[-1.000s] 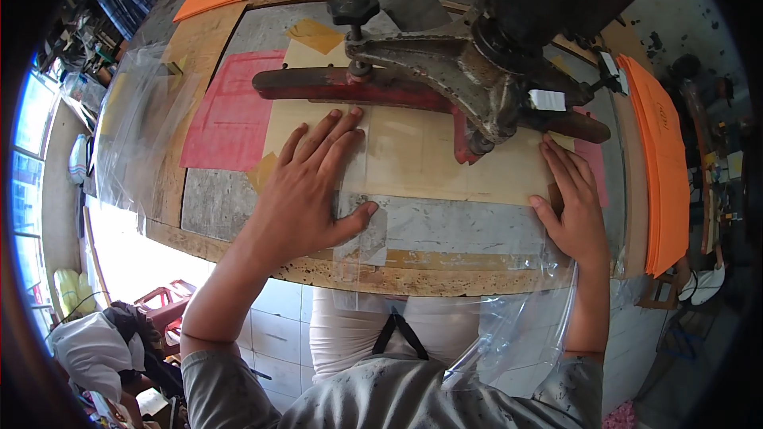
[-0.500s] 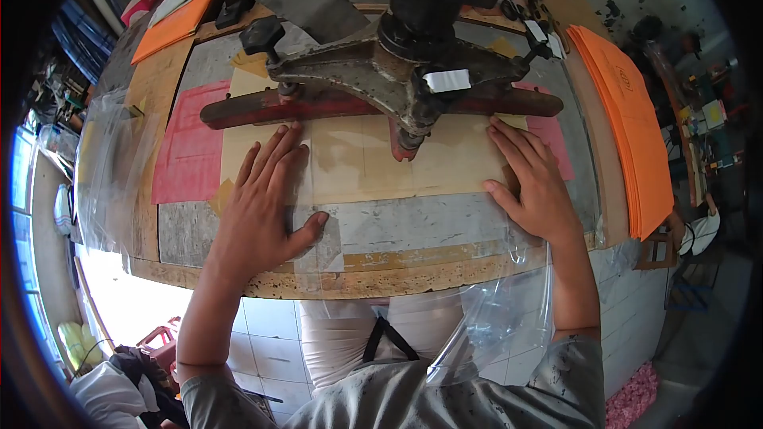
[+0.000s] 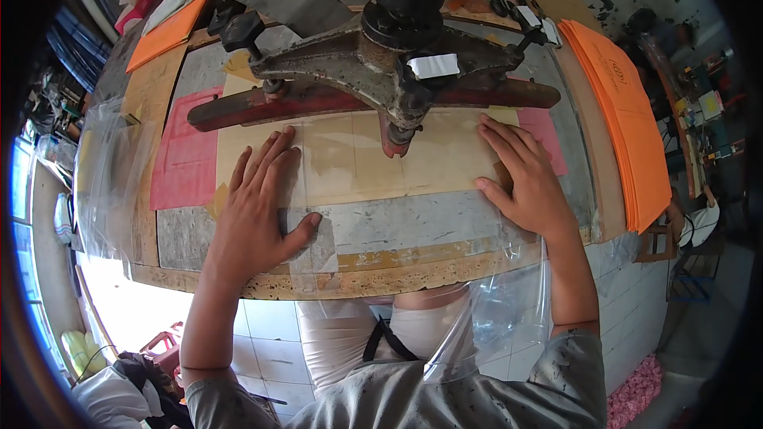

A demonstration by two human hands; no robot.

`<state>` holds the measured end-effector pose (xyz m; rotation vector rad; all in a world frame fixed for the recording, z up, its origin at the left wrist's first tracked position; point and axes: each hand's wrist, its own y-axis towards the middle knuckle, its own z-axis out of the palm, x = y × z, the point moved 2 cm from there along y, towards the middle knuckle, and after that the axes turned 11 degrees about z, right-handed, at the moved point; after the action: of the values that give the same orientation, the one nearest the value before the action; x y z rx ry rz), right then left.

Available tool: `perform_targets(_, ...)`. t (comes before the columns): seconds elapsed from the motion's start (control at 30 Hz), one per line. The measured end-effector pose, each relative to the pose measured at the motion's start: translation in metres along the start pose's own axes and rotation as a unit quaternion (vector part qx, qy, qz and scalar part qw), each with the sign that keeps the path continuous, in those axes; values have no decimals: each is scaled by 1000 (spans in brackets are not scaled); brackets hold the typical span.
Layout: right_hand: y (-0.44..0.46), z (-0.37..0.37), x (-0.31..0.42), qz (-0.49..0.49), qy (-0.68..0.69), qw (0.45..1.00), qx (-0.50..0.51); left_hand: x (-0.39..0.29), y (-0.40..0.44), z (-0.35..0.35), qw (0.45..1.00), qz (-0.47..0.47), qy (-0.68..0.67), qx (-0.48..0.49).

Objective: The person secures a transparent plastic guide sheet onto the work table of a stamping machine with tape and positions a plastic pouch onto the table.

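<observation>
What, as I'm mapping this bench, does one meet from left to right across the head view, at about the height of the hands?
Window → left pink patch → left hand → red prong → right hand → orange stack

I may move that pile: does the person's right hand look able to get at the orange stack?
Probably yes: the right hand lies left of the orange stack, with only flat surface showing between them, and the metal bracket seems clear of that path.

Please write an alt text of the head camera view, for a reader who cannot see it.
A person's left hand and right hand rest spread on a worktable, partly over a cream sheet and clear film, near the red bar of a machine. Orange sheets are stacked at right.
</observation>
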<state>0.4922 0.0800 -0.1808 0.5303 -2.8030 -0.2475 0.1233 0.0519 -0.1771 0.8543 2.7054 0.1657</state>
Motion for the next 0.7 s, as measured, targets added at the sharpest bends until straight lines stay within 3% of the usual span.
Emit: perform_targets(0.7,-7,-2,1,-14,12,999,-39,0,-9,-1,999,24,10,-47)
